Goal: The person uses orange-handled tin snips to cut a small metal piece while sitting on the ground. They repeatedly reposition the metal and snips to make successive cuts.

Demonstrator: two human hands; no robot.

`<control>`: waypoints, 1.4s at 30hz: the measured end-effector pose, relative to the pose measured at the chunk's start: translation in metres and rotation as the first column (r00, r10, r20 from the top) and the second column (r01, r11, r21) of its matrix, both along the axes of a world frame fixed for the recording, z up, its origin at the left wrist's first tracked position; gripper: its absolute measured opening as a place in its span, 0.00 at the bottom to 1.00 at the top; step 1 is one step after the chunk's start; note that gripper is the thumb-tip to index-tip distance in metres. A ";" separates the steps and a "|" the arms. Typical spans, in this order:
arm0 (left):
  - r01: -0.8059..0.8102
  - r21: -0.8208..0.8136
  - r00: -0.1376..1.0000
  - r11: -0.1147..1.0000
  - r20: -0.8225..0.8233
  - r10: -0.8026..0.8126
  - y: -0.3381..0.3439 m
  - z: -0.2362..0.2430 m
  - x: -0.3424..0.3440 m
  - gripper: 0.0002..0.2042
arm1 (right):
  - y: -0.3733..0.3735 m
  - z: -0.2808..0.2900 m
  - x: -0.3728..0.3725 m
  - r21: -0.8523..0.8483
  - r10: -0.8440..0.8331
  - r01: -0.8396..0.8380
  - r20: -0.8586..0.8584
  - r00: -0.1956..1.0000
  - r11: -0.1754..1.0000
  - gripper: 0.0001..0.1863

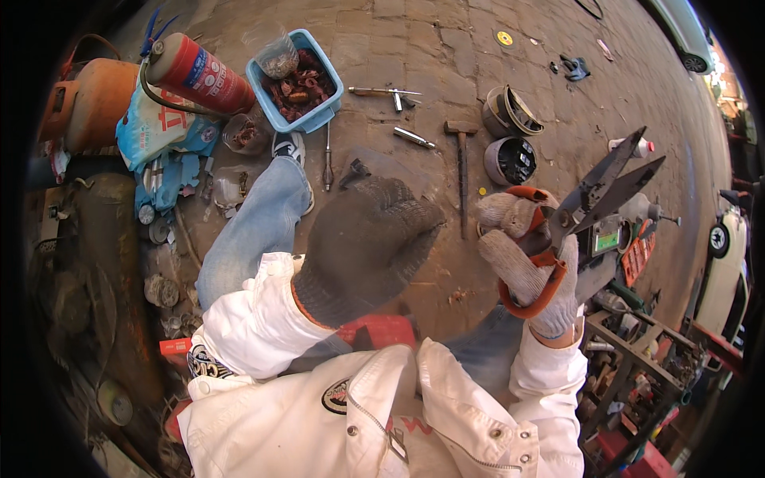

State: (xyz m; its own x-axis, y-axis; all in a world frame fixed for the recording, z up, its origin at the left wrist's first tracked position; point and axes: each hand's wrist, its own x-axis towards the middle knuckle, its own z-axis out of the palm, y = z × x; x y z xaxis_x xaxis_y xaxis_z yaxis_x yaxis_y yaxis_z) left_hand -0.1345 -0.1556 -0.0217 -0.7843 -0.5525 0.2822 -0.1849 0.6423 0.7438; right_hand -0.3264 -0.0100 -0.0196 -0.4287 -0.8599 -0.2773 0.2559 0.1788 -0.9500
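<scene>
My left hand (362, 247), in a dark grey knit glove, is raised over my lap with its fingers curled closed. What it grips, if anything, is hidden; a small black piece (356, 172) shows at the glove's far edge. On the right, my right hand (530, 255) wears a whitish knit glove and is wrapped round the orange handles of large metal shears (598, 195). The blades point up and to the right, spread apart. A hammer (460, 171) lies on the ground between and beyond my hands.
Beyond my left foot stands a blue basin (327, 115) of reddish-brown scraps, beside a red fire extinguisher (209, 76). A screwdriver (327, 159) lies near it. Two round containers (494, 163) sit past the hammer. At right is a cluttered metal rack (637, 350).
</scene>
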 end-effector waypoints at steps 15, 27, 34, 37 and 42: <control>0.135 0.760 0.985 0.635 -0.031 -0.172 -0.013 -0.007 0.000 0.10 | -0.018 -0.016 0.007 0.056 0.177 -0.168 -0.339 0.924 0.984 0.17; -0.130 0.882 0.965 0.452 0.218 -0.147 -0.047 -0.027 0.020 0.14 | -0.017 -0.010 -0.049 -0.288 0.144 -0.075 0.225 0.964 0.955 0.08; 0.075 0.962 0.995 0.262 -0.055 -0.084 -0.035 -0.040 0.010 0.17 | -0.012 -0.026 -0.027 -0.040 0.107 -0.100 0.271 0.957 0.994 0.13; 0.110 0.927 0.992 0.358 -0.083 -0.090 -0.040 -0.043 0.011 0.15 | -0.014 -0.030 -0.025 0.066 0.119 -0.128 0.129 0.985 0.990 0.11; 0.041 0.927 0.999 0.373 -0.039 -0.014 -0.050 -0.055 0.014 0.18 | -0.004 -0.032 -0.030 -0.085 0.178 -0.295 -0.630 0.756 0.952 0.10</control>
State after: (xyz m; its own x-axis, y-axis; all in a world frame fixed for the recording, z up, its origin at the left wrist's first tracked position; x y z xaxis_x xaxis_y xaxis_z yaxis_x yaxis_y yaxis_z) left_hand -0.1201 -0.2058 -0.0770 -0.8059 -0.4570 -0.3765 -0.1571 -0.4481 0.8801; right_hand -0.3563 -0.0139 -0.0512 -0.2322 -0.9641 0.1290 -0.4141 -0.0220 -0.9100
